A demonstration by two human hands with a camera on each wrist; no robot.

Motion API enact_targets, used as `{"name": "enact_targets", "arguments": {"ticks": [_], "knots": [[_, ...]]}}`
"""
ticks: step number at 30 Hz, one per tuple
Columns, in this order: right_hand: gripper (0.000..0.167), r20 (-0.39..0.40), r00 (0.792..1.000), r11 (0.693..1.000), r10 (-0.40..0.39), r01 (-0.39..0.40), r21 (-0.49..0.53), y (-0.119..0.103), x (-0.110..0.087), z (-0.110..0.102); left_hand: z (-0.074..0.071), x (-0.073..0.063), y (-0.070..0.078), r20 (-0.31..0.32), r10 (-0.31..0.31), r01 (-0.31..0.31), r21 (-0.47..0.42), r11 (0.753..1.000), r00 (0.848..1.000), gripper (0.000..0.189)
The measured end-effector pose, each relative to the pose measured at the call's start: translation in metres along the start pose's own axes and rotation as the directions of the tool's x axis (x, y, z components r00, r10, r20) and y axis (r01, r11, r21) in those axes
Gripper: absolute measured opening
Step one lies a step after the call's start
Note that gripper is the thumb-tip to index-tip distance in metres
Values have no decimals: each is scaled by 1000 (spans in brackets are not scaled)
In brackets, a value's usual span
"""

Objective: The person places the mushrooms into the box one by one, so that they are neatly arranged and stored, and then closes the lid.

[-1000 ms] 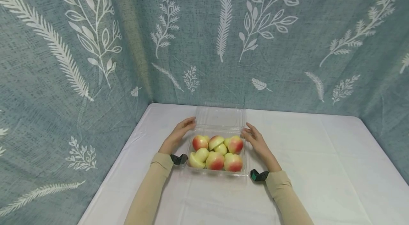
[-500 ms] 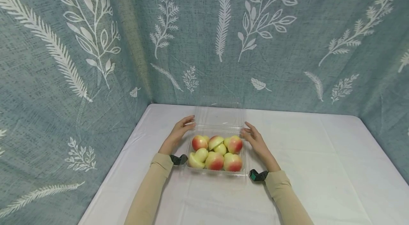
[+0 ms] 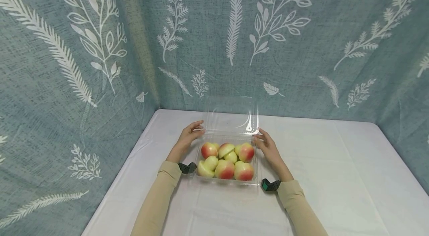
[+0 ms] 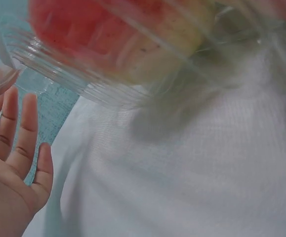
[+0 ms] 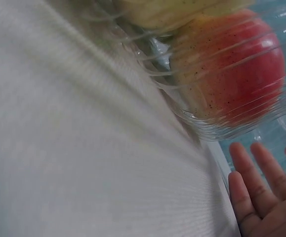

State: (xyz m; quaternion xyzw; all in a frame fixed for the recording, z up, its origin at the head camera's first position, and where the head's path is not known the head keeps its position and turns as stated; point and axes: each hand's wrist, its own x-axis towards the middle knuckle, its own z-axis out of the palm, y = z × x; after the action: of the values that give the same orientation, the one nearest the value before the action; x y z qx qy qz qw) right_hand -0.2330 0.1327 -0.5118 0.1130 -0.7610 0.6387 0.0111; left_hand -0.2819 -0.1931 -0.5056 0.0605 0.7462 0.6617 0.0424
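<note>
A clear plastic clamshell box (image 3: 197,177) sits on the white cloth, its lid (image 3: 231,120) hinged at the back and tilted up. Several red-and-yellow fruits (image 3: 225,169), some paler and smaller, fill its base. My left hand (image 3: 188,138) is at the back left corner, fingertips right by the lid's lower edge. In the left wrist view its fingers (image 4: 26,133) are extended and apart, with the thumb at the clear plastic. My right hand (image 3: 270,150) mirrors it at the back right corner. Its fingers (image 5: 261,173) are also spread in the right wrist view, where the thumb is mostly cut off.
A white-clothed table (image 3: 335,176) lies under the box and both forearms. Blue-green curtains (image 3: 214,35) with white leaf patterns hang behind and along the sides. Each wrist carries a small black device (image 3: 270,184).
The lid has swung upward from leaning back low behind the box to a steeper tilt. Both hands have stayed nearly in place, and the fruits have not moved.
</note>
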Motion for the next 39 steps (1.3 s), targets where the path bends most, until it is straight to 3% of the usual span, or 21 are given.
{"name": "enact_targets", "arguments": {"ticks": [4,12,24,32,39], "knots": [[52,0,1000,1000,-19,19,-9,-14,-6,2,0,-3,5,7,26,-26,-18,999,1000,50],[50,-4,999,999,-50,50,6,-17,-7,2,4,-14,28,8,62,-62,-31,998,998,48],[49,6,995,994,-101,100,43,-17,-5,2,4,-17,35,-19,70,-71,-38,997,997,47],[47,5,985,984,-171,171,60,7,7,-2,0,3,10,-64,95,-95,-7,995,993,45],[47,1,985,984,-170,170,60,11,13,-5,2,8,10,-78,146,-145,12,989,986,40]]}}
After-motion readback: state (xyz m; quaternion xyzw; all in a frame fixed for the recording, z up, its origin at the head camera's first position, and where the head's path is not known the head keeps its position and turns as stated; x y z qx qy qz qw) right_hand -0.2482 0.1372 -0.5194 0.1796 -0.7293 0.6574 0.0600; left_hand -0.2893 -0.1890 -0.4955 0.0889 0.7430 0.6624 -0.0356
